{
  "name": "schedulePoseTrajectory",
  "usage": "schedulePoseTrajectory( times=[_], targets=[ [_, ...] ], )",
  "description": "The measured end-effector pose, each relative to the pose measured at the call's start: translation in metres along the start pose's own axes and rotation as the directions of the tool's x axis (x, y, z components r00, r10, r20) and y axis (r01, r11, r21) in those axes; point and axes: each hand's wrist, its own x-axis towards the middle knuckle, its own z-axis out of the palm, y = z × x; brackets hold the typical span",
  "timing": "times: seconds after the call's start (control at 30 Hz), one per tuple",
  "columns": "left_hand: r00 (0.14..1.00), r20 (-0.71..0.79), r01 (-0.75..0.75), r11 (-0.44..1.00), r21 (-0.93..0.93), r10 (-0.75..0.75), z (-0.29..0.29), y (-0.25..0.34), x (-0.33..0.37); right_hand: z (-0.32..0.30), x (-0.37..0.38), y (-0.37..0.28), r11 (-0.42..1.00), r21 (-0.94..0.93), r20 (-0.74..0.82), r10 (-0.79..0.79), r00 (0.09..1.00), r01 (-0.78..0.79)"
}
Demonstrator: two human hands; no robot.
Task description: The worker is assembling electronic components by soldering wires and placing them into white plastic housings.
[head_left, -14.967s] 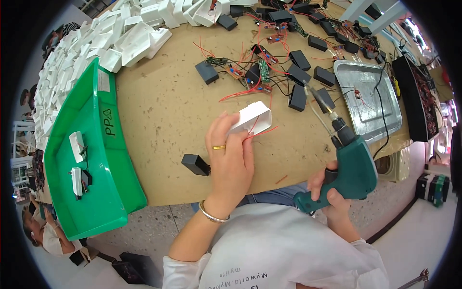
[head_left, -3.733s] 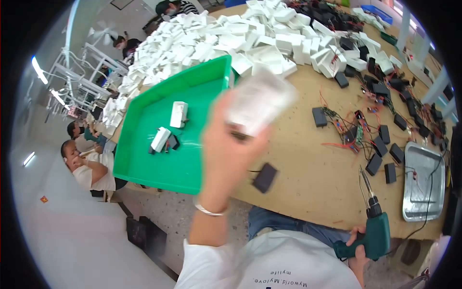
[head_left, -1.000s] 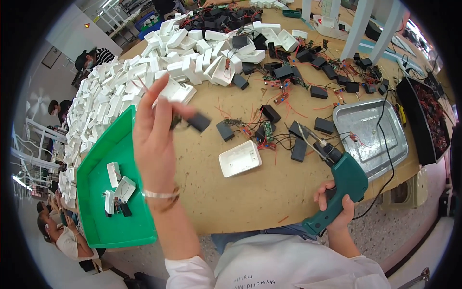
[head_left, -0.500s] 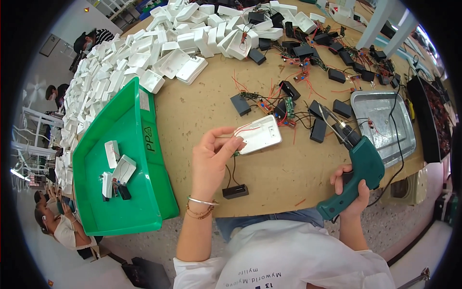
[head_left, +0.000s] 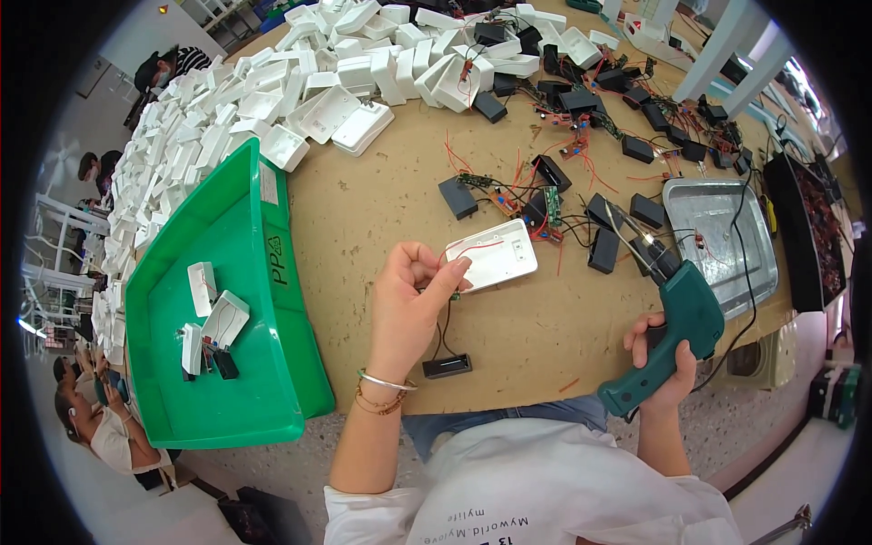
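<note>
Between the thumb and fingers of my left hand (head_left: 413, 295) is a white plastic case half (head_left: 495, 257), its hollow side up. Red wires lie across it, and a bit of green circuit board shows under my fingertips. Dark leads hang from there to a black box (head_left: 447, 366) resting on the table. My right hand (head_left: 661, 363) is wrapped round the handle of a green soldering gun (head_left: 688, 313). Its metal tip points up and left, over black boxes and apart from the white case.
A green bin (head_left: 291, 363) at the left holds several white cases. White cases (head_left: 363, 127) are heaped at the back. Black boxes with wired boards (head_left: 550, 207) lie right of centre. A metal tray (head_left: 767, 272) and the gun's cord (head_left: 747, 245) are at the right.
My left hand has shifted slightly to the right with the white case. The view has turned a little; the right hand keeps the soldering gun in nearly the same place.
</note>
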Motion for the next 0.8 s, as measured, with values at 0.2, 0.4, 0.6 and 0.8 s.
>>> schedulePoseTrajectory(
  times=[0.2, 0.4, 0.6, 0.8],
  targets=[
    [0.998, -0.053, -0.031, 0.999, 0.028, 0.033, 0.009, 0.005, 0.0, -0.001, -0.002, -0.002, 1.0, -0.001, -0.017, 0.004, 1.0, -0.004],
    [0.925, -0.02, -0.307, 0.775, 0.552, 0.38, 0.012, -0.018, 0.008, -0.001, -0.005, -0.002, 1.0, 0.004, -0.004, 0.01, 1.0, -0.01],
    [0.97, 0.149, -0.244, 0.804, 0.543, 0.193, 0.034, -0.01, -0.013, 0.001, -0.024, -0.003, 0.997, -0.047, 0.047, 0.059, 0.997, -0.056],
    [0.892, 0.187, -0.42, 0.598, 0.683, 0.413, 0.052, -0.016, -0.03, -0.003, -0.051, -0.007, 0.973, -0.208, 0.047, 0.117, 0.992, -0.105]
  ],
)
